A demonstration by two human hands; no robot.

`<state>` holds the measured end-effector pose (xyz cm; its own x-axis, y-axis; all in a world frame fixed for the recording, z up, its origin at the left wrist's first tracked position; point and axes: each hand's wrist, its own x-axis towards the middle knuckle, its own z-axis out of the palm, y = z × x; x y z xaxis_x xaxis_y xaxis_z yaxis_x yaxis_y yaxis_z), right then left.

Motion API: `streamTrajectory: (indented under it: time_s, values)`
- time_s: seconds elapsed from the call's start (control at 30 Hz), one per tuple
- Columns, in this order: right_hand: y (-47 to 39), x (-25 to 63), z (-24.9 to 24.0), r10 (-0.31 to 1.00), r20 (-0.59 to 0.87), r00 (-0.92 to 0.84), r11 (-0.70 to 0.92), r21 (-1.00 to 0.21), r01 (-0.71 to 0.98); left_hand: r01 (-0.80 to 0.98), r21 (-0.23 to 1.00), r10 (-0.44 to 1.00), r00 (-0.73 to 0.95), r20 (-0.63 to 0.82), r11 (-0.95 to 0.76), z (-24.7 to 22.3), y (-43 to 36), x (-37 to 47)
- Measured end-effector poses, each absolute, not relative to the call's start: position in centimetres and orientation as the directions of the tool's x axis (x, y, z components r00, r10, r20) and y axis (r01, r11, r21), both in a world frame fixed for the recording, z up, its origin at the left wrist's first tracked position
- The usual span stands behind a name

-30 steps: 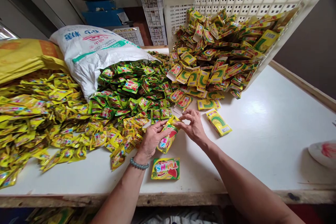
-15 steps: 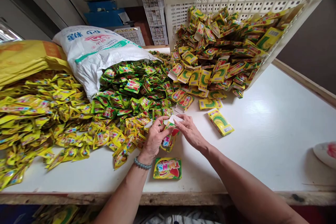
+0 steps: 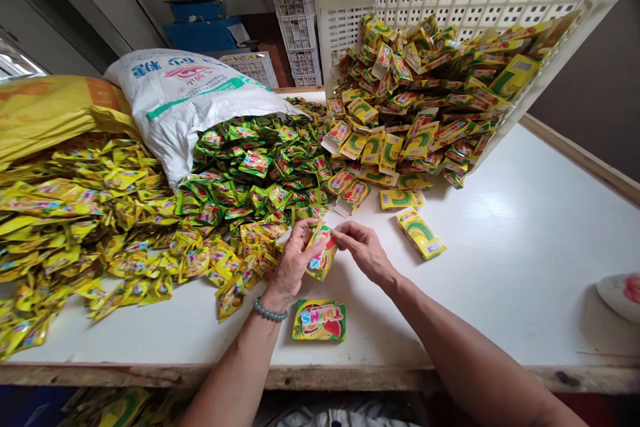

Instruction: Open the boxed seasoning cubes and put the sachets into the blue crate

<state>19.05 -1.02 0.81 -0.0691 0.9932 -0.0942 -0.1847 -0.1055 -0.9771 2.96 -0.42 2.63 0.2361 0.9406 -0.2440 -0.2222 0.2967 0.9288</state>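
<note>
Lower centre: my left hand (image 3: 294,259) clamped on the held box (image 3: 321,252), wrist angled up and inward | my right hand (image 3: 361,247) reaches in from the right, bent fingers pinching its top end | held box tilted, yellow-green, bright lettering, just above the flat TWINS box (image 3: 319,320) on the table (image 3: 480,267)

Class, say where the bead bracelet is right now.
In the head view, the bead bracelet circles the left wrist, below centre, just below the left hand and left of the Twins box lying on the white table.
</note>
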Motion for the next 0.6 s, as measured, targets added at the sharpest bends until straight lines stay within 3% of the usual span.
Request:
streamTrajectory:
  time_s: [0.07, 0.23, 0.43, 0.6]
  values:
    - [-1.0, 19.3, 1.0, 0.997, -0.073, -0.025, -0.077, -0.982, -0.173, -0.249, 0.93, 0.951, 0.223, -0.216, 0.27, 2.6, -0.4, 3.0]
    - [-1.3, 19.5, 1.9, 0.994, 0.036, -0.1, 0.042, -0.998, 0.054, -0.254, 0.934, 0.966, 0.125, -0.225, 0.25, 2.6, -0.3, 3.2]
    - [-1.2, 18.9, 2.0, 0.991, -0.092, -0.097, -0.116, -0.951, -0.287, -0.257, 0.933, 0.967, 0.083, -0.24, 0.253, 2.6, -0.1, 3.2]
    - [-1.1, 19.1, 1.7, 0.977, -0.14, -0.162, -0.181, -0.943, -0.278, -0.198, 0.952, 0.971, 0.092, -0.22, 0.234, 2.1, -0.2, 2.9]
